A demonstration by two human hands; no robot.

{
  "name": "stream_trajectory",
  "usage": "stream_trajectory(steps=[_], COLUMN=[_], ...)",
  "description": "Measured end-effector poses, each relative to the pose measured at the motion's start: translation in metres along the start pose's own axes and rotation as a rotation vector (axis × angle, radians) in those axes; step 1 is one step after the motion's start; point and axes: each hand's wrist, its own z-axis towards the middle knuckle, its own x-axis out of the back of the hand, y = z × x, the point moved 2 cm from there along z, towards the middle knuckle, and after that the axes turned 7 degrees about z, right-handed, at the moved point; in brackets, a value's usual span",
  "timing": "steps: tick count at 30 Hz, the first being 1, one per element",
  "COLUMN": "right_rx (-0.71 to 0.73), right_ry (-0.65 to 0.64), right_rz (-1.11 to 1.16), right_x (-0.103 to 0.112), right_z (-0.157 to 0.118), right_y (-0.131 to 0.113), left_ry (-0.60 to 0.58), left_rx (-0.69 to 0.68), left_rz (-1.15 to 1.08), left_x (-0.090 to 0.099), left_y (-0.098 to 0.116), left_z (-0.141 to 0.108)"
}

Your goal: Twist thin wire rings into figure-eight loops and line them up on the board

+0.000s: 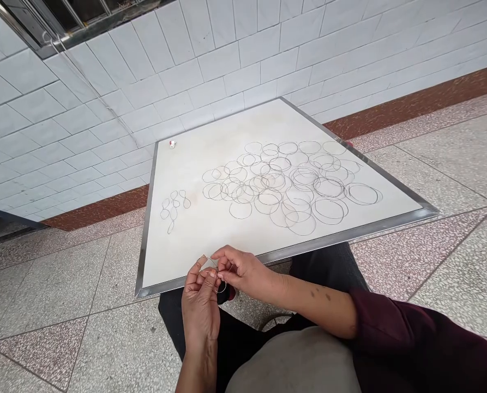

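Note:
A thin wire loop (223,290) is pinched between my two hands, above the near edge of the table. My left hand (202,297) has its fingers closed on it from the left, thumb pressed over it. From the other side, my right hand (241,270) grips the same wire between thumb and fingertips. Part of the loop is hidden behind the fingers. Many round wire rings (268,203) lie overlapping across the middle and right of the table. At the left lies a small group of wires twisted into figure-eight shapes (172,218).
The white table (194,158) has a metal rim and stands close to a tiled wall (186,76). A small white and red object (172,144) sits near its far left corner. My legs are under the near edge, over a speckled floor (132,338).

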Motion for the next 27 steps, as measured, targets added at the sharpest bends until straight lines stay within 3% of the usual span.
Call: stream_trajectory(steps=[7,13,19,27], right_rx=[0.031,0.124,0.086,0.026], right_ry=[0.013,0.047,-0.017,-0.042], right_rz=[0.06,0.01,0.044,0.085], right_x=[0.0,-0.003,-0.004,-0.006], right_z=[0.0,0.0,-0.002,-0.005], right_y=[0.009,0.014,0.016,0.01], left_ry=[-0.092,-0.061,-0.027,-0.04], left_rx=[0.086,0.091,0.056,0.014], left_rz=[0.125,0.055,0.043,0.24], left_x=[0.005,0.007,0.007,0.008], left_y=[0.009,0.006,0.004,0.011], left_z=[0.0,0.0,0.002,0.0])
